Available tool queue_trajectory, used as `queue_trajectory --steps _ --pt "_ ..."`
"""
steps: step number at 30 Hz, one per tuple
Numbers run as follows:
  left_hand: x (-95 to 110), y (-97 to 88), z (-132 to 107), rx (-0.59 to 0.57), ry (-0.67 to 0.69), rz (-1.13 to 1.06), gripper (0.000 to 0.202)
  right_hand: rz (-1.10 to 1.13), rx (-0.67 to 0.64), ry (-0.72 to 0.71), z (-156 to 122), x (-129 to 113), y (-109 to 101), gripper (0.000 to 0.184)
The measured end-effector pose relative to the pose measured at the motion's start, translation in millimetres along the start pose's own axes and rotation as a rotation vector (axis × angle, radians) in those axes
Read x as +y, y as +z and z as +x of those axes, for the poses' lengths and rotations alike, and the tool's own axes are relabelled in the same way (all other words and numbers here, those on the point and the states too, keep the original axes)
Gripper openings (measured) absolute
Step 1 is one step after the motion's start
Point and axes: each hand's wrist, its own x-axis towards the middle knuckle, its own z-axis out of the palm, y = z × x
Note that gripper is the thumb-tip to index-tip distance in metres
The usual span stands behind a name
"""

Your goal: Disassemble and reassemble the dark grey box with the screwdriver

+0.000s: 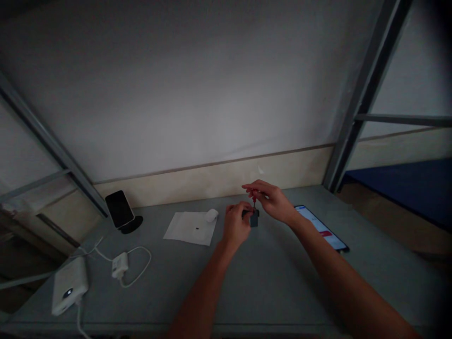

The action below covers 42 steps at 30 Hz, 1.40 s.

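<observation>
My left hand is closed around a small dark block-shaped object just above the table; its kind is too small to make out. From above, my right hand pinches a small red-handled screwdriver. The screwdriver stands nearly upright, its thin shaft pointing down at the top of the dark object. Whether the tip touches it is hidden by the fingers. To the left of my left hand lies a white sheet of paper with one curled corner and a tiny dark piece on it.
A phone with a lit screen lies by my right forearm. On the left are a dark-screened device on a stand, a white power bank and a white adapter with cables. Metal posts and a wall border the grey table.
</observation>
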Motion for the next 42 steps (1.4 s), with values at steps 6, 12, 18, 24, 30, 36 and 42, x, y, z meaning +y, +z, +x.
queue_trajectory --steps 6,12,18,24,30,36,42 --pt "-2 1.0 1 -0.013 0.018 0.039 0.022 -0.034 0.038 0.029 0 -1 7 0.03" --pt "-3 -0.1 3 -0.037 0.018 0.056 0.023 -0.091 0.05 0.006 0 -2 12 0.032" --pt "-6 2.4 5 -0.015 0.016 0.048 0.02 -0.029 0.054 -0.008 -2 3 14 0.039" --pt "-5 1.4 1 -0.016 0.031 0.077 0.019 -0.166 0.116 0.019 -3 3 18 0.031" --pt "30 2.3 -24 0.154 0.313 0.221 0.042 -0.266 0.131 0.043 -6 6 21 0.029" --pt "64 7.1 -29 -0.36 0.613 0.271 0.04 -0.372 0.131 0.011 -5 10 24 0.028" --pt "47 -9.5 -16 -0.122 0.492 0.363 0.04 -0.302 0.082 0.026 -7 6 22 0.029"
